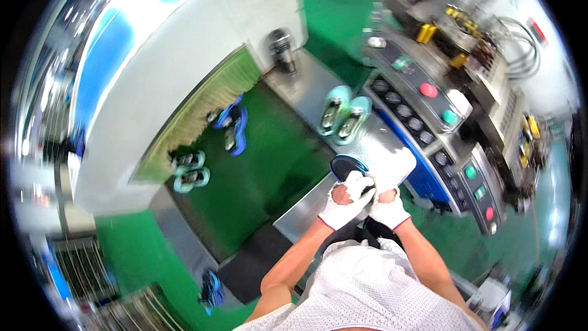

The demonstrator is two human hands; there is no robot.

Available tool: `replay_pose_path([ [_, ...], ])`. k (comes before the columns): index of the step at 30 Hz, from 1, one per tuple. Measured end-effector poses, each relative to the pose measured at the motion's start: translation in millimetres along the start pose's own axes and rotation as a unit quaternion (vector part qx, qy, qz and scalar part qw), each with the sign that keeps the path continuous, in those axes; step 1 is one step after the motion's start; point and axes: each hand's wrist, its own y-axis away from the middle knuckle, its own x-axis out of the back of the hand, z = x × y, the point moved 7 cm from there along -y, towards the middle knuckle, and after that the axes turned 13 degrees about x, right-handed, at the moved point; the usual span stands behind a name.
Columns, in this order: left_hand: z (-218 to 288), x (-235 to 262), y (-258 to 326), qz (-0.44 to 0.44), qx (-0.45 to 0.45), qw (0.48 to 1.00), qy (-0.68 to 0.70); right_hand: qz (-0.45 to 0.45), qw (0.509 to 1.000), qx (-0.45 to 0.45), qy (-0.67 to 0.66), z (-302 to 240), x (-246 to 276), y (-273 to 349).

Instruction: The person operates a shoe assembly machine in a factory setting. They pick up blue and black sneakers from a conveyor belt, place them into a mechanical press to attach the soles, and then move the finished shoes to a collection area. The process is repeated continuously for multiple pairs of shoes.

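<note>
A dark shoe with a blue edge (349, 165) is held in front of my body, over a metal ledge. My left hand (346, 200), in a white glove with bare skin showing at its back, is closed round the near end of the shoe. Close beside it on the right is my right hand (388, 207), in a matching glove. Its fingers curl in toward the left hand and the shoe; what they pinch is hidden. A bright white item (395, 168) lies just beyond the right hand, too overexposed to make out.
Two mint-green shoes (344, 116) stand on the metal ledge (303, 208). Blue shoes (233, 132) and teal shoes (191, 173) sit on a green surface before a white machine's curtained opening (202, 110). At right is a machine with coloured buttons (429, 90). A dark cylinder (282, 49) stands farther off.
</note>
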Motion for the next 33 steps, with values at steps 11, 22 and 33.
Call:
replay_pose_path([
  [11,276.0,-135.2,-112.2,-0.108,-0.223,0.963,0.107,0.453,0.578,-0.279,-0.618,64.3,184.8,251.5],
  [22,395.9,-438.8,-243.7,-0.251,-0.163,0.954,0.03,0.674,0.497,-0.276,-0.472,116.3,295.1,399.7],
  [33,427.2,-662.1,-349.6,-0.086,-0.167,0.95,-0.251,0.779,0.415,-0.255,-0.395,81.3,312.0,469.0],
])
